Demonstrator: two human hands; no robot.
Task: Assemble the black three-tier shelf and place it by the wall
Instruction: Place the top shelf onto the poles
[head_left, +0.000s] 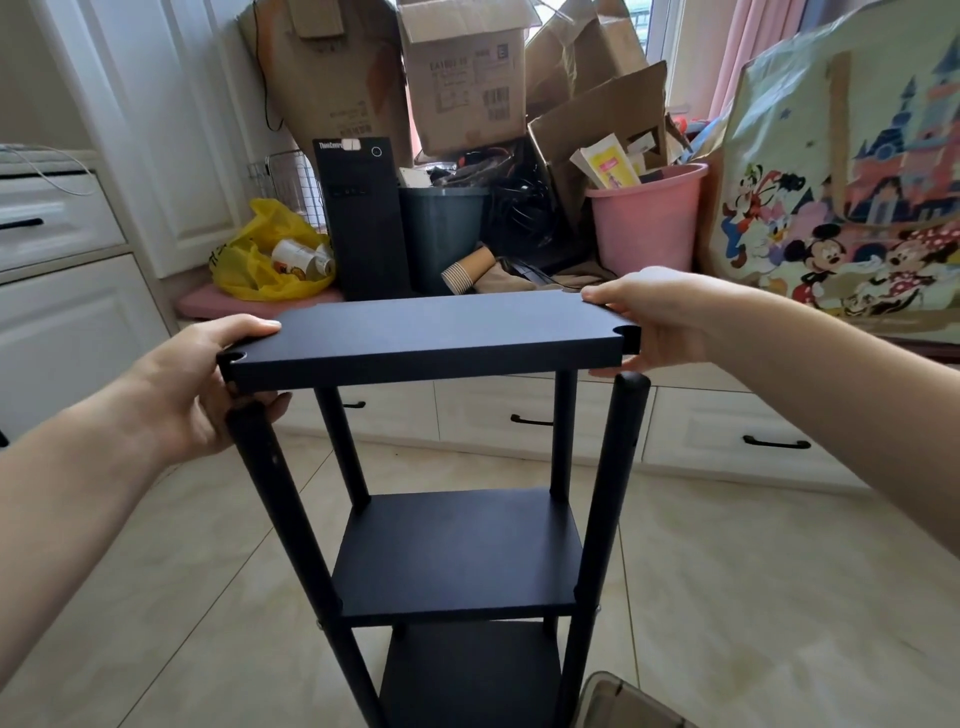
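Beige tile floor (753, 597), cardboard boxes (467, 78) behind; left hand (208, 384) grips top board (431, 332) at left end, right hand (660, 317) grips right end, over 4 black posts (602, 493); 2 lower boards (457, 551) fitted.

Home interior, cluttered lived-in room. White panelled cabinets (62, 223) with black drawer handles along walls; beige floor tiles (753, 597). Low ledge (467, 415) under window (662, 36) piled with household clutter: cardboard boxes (467, 78), pink bucket (644, 223), yellow plastic bag (260, 270) of paper cups, black computer tower (363, 218). Pink curtain (753, 47), large cartoon-print bag (857, 182) at right.
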